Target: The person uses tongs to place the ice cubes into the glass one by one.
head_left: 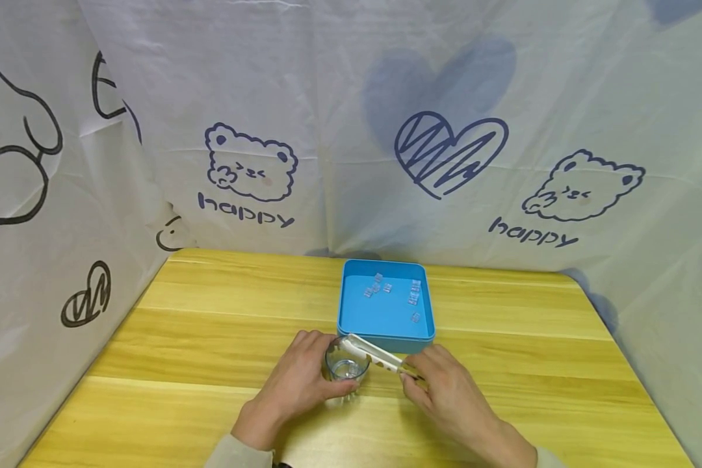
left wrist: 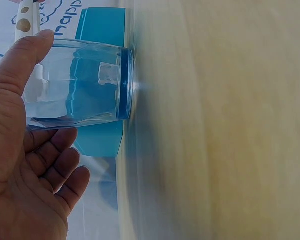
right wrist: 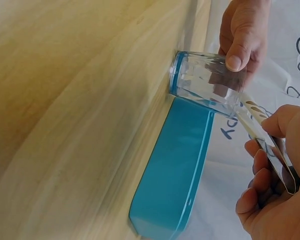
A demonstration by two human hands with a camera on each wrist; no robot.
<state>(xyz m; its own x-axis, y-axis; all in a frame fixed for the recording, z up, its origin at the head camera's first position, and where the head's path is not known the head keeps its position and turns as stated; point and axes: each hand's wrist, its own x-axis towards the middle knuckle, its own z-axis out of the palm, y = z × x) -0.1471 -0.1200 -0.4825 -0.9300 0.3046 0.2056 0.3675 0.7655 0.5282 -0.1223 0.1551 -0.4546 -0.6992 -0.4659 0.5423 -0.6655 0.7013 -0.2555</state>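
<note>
My left hand (head_left: 298,377) grips a clear drinking glass (head_left: 346,364), which stands upright on the table; the thumb lies on its near side by the rim. A small clear block (left wrist: 108,73) sits at the bottom of the glass, and a pale shape shows through the wall nearer the mouth in the left wrist view. My right hand (head_left: 444,387) holds small white tongs (head_left: 377,354) with brown spots, pinched between thumb and fingers. Their tips reach in over the rim of the glass. Whether they hold anything I cannot tell.
Just behind the glass stands a blue tray (head_left: 386,340) with several small clear blocks (head_left: 387,288) scattered in it. The wood-grain table (head_left: 210,338) extends to both sides. White cloth (head_left: 339,130) with printed bears and hearts hangs along the back and sides.
</note>
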